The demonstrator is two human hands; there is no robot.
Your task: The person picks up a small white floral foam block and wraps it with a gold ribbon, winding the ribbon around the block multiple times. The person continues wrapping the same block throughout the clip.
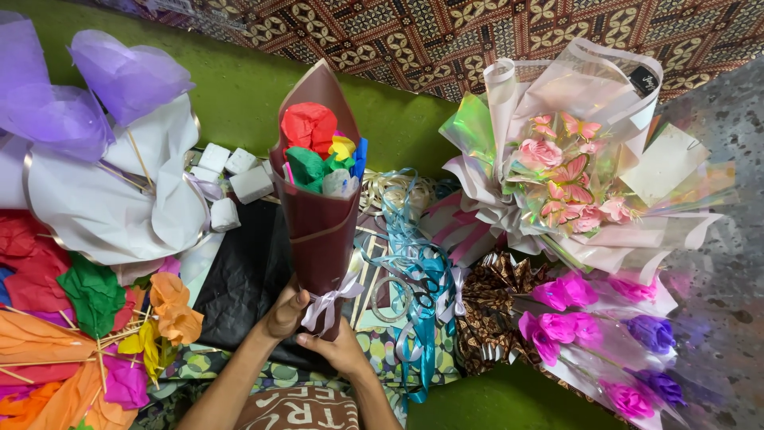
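- The left hand [285,312] and right hand [338,348] both close around the base of a maroon paper cone bouquet [318,215], held upright just above a pale ribbon bow [328,302] tied at its neck
- Red, green, yellow and blue crepe paper flowers [318,151] fill the cone's open top
- Left of the hands lie loose orange and yellow paper blooms [171,310] on sticks; right of them, curled teal ribbon [418,271] and magenta and purple wrapped roses [589,334]
- Beyond, white foam cubes [231,179] sit by a white-and-lilac wrap [103,159]; a pink butterfly bouquet [569,171] lies on the green floor mat [239,87]
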